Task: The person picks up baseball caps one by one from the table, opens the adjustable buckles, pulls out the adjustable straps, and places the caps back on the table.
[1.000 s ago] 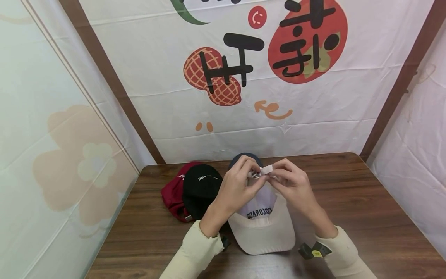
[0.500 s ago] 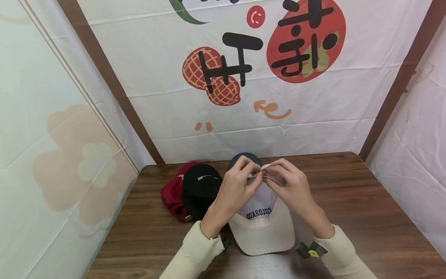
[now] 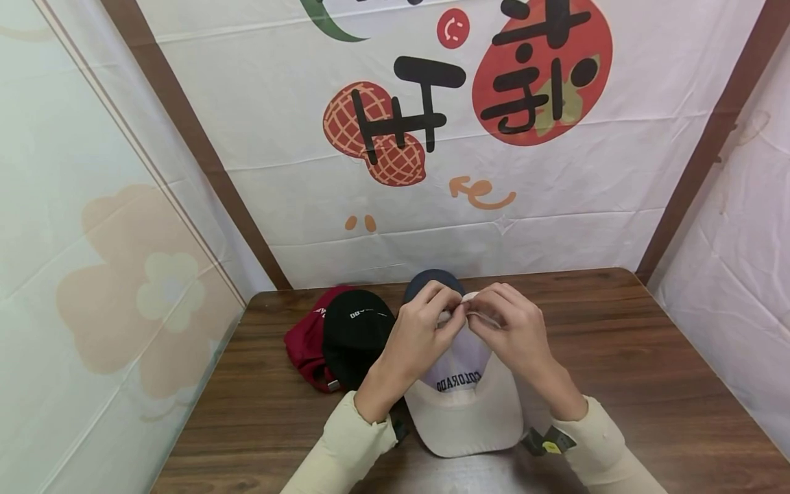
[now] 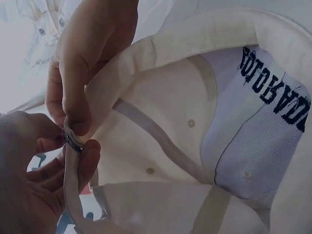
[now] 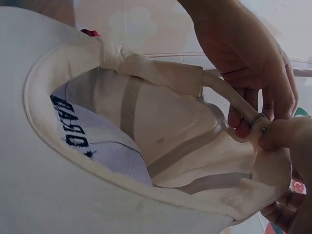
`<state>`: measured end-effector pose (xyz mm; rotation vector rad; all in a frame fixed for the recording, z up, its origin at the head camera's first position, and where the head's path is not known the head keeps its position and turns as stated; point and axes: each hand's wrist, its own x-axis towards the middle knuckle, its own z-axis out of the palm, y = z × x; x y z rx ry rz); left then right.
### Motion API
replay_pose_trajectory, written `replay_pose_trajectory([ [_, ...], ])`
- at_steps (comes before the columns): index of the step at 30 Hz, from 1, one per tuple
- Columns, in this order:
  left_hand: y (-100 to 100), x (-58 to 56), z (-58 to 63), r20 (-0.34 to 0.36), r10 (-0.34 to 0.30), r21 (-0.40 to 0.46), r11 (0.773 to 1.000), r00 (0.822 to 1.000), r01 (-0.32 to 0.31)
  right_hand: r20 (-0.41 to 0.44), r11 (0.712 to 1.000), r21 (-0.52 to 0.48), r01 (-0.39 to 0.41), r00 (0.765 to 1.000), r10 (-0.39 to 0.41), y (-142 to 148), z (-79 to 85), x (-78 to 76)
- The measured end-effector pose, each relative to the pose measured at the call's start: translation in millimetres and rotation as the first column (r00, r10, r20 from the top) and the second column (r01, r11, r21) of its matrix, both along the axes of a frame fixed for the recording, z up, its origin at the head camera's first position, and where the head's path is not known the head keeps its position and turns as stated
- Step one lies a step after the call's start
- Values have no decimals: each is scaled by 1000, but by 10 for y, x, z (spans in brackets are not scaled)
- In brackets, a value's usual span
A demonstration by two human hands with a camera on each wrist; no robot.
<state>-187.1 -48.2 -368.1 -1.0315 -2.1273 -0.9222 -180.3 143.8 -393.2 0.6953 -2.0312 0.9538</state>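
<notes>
Pinching back strap of cream cap w/ left hand & right hand, fingertips meeting at small metal fastener; lower ctr of head frame, over bench. Prob. light, soft in crown, stiffer at brim (likely floppy along strap, so fiddly). Best gripped close to fastener, either side.

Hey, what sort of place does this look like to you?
Probably a small curtained-off work booth, though what lies beyond isn't visible. Printed white sheets hang behind and on both sides of a wood-grain table, where a cream cap is being handled next to a black cap.
</notes>
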Motion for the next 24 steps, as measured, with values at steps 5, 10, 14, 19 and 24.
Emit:
replay_pose_trajectory([
  [5, 3, 1, 5, 15, -14, 13, 1000, 1000, 14, 5, 1000, -4, 4, 1000, -4, -16, 3, -6],
  [10, 6, 8, 11, 39, -21, 25, 999, 999, 20, 10, 1000, -12, 3, 1000, -2, -27, 8, -4],
  [14, 6, 16, 16, 56, -24, 32, 999, 998, 22, 16, 1000, -12, 5, 1000, -5, -30, 5, -1],
  [19, 5, 21, 17, 82, -26, 34, 999, 996, 23, 15, 1000, -13, 4, 1000, -4, -31, 2, -1],
  [24, 10, 29, 16, 90, -22, 40, 999, 996, 19, -4, 1000, -27, -4, 1000, 4, -35, -3, -2],
])
